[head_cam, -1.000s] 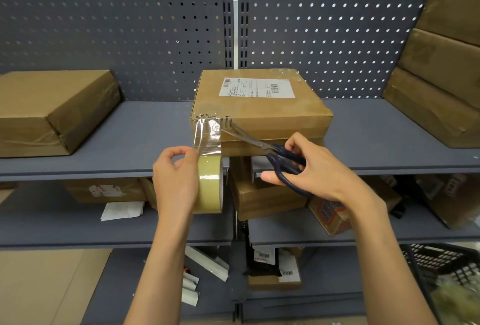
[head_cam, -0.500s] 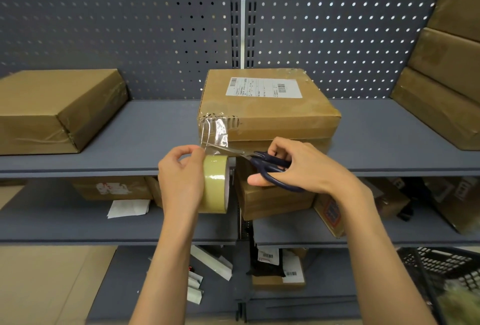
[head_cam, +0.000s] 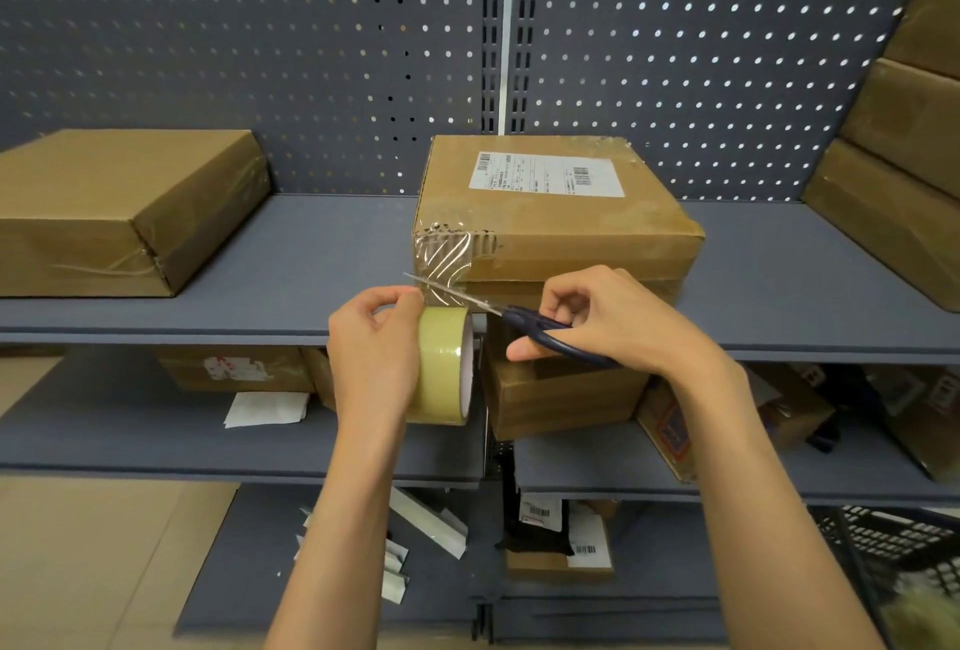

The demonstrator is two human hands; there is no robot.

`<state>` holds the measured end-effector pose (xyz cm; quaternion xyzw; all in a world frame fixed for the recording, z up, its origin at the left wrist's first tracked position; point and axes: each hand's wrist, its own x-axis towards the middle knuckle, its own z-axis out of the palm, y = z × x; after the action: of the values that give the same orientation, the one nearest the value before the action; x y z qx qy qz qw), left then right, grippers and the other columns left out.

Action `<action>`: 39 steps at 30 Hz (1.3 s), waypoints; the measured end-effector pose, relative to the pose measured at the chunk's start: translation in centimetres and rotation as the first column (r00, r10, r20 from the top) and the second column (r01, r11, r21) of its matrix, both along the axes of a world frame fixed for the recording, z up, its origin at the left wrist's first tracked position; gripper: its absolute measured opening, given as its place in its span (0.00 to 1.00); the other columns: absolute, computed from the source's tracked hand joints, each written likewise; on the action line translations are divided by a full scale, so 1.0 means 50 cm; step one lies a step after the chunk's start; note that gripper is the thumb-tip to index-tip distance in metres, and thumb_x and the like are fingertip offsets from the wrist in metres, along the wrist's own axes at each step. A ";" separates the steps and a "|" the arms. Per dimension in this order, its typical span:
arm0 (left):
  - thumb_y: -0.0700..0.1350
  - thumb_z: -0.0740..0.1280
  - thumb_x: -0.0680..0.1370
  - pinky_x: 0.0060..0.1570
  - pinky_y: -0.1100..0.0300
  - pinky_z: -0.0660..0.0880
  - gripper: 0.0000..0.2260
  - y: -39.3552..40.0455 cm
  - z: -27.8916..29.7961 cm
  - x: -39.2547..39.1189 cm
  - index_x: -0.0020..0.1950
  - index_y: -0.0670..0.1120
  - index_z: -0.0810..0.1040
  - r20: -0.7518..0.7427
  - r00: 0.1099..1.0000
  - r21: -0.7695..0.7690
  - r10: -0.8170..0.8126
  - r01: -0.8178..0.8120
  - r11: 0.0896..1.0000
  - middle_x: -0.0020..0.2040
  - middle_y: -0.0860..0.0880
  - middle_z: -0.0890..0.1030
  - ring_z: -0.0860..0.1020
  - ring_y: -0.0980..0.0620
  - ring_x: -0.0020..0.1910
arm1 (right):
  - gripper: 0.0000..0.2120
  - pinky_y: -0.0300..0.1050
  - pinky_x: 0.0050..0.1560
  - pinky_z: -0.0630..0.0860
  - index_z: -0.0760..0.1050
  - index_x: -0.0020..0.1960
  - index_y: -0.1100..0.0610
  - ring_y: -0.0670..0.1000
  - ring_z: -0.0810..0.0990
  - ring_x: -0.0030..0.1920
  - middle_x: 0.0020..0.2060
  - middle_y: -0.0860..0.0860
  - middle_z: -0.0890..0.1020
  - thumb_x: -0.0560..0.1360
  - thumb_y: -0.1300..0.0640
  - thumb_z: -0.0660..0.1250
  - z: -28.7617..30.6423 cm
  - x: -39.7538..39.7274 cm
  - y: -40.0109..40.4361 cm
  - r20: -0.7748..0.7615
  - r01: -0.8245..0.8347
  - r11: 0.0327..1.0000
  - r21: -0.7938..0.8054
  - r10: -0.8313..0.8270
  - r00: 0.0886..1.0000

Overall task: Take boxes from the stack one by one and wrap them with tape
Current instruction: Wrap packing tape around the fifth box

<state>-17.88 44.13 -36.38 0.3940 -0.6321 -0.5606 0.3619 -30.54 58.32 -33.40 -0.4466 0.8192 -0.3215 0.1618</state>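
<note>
scissors (head_cam: 524, 319): gripped by right hand (head_cam: 618, 322), blades now closed across tape strip (head_cam: 447, 264); left hand (head_cam: 371, 353) grips tape roll (head_cam: 441, 363); box (head_cam: 556, 212) wrap nearly finished.

We make out barcodes on the white shipping label (head_cam: 545, 174) atop the middle cardboard box (head_cam: 561, 228), but its print stays unreadable.

Grey top shelf (head_cam: 322, 254), perforated back panel behind. On it: taped box (head_cam: 119, 212) far left; labelled box (head_cam: 561, 218) centre, near front edge; leaning stack of boxes (head_cam: 904, 171) right. Lower shelf (head_cam: 156, 446): cartons, white paper sheet (head_cam: 267, 408). Bottom shelf (head_cam: 249, 566): paper scraps, small parcels.
</note>
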 end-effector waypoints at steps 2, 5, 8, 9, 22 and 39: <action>0.44 0.66 0.77 0.39 0.59 0.68 0.05 0.000 -0.001 0.000 0.47 0.46 0.82 0.003 1.000 -0.004 0.002 -0.002 1.000 0.43 0.50 0.80 0.75 0.53 0.42 | 0.27 0.32 0.30 0.65 0.76 0.36 0.60 0.41 0.69 0.28 0.27 0.51 0.76 0.57 0.35 0.73 0.000 -0.002 0.000 0.006 -0.004 1.000 -0.007 0.004 1.000; 0.43 0.66 0.77 0.38 0.60 0.68 0.05 0.002 -0.003 0.001 0.47 0.47 0.82 -0.004 1.000 -0.006 0.001 -0.001 1.000 0.42 0.51 0.80 0.75 0.55 0.41 | 0.27 0.36 0.31 0.66 0.75 0.35 0.60 0.42 0.69 0.28 0.27 0.51 0.75 0.57 0.36 0.74 0.000 -0.002 0.001 0.002 0.002 1.000 -0.007 -0.002 1.000; 0.43 0.65 0.77 0.37 0.61 0.67 0.05 0.003 -0.002 0.003 0.46 0.47 0.81 -0.003 1.000 0.004 0.013 -0.013 1.000 0.41 0.51 0.79 0.74 0.56 0.40 | 0.30 0.36 0.32 0.66 0.75 0.37 0.60 0.42 0.69 0.27 0.29 0.54 0.78 0.54 0.33 0.72 -0.003 0.003 0.000 -0.009 -0.004 1.000 -0.008 0.004 1.000; 0.44 0.65 0.77 0.37 0.61 0.67 0.05 0.003 -0.001 0.003 0.46 0.48 0.81 0.003 1.000 0.007 0.018 -0.018 1.000 0.41 0.52 0.79 0.74 0.57 0.40 | 0.31 0.36 0.32 0.66 0.74 0.38 0.59 0.42 0.69 0.28 0.29 0.53 0.78 0.54 0.32 0.71 -0.003 0.006 0.000 -0.010 -0.005 1.000 -0.003 0.005 1.000; 0.42 0.64 0.77 0.38 0.60 0.69 0.08 0.007 0.014 0.019 0.40 0.51 0.78 -0.054 0.998 0.025 0.037 -0.035 0.999 0.39 0.52 0.77 0.73 0.55 0.39 | 0.32 0.36 0.35 0.72 0.71 0.47 0.54 0.46 0.74 0.36 0.38 0.47 0.78 0.56 0.31 0.71 -0.017 0.040 -0.009 0.018 0.003 0.996 -0.085 -0.002 1.000; 0.42 0.64 0.78 0.39 0.60 0.68 0.08 0.063 0.036 0.000 0.40 0.50 0.77 -0.098 0.982 0.000 -0.165 0.165 0.986 0.36 0.55 0.75 0.72 0.57 0.36 | 0.17 0.37 0.44 0.69 0.69 0.55 0.56 0.50 0.75 0.50 0.53 0.54 0.77 0.74 0.47 0.70 -0.020 -0.038 0.087 0.111 0.638 0.505 -0.581 -0.728 0.677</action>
<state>-17.90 47.28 -34.56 0.3141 -0.6418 -0.6099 0.3428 -32.43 62.67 -34.37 -0.1350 0.7993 -0.5563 -0.1828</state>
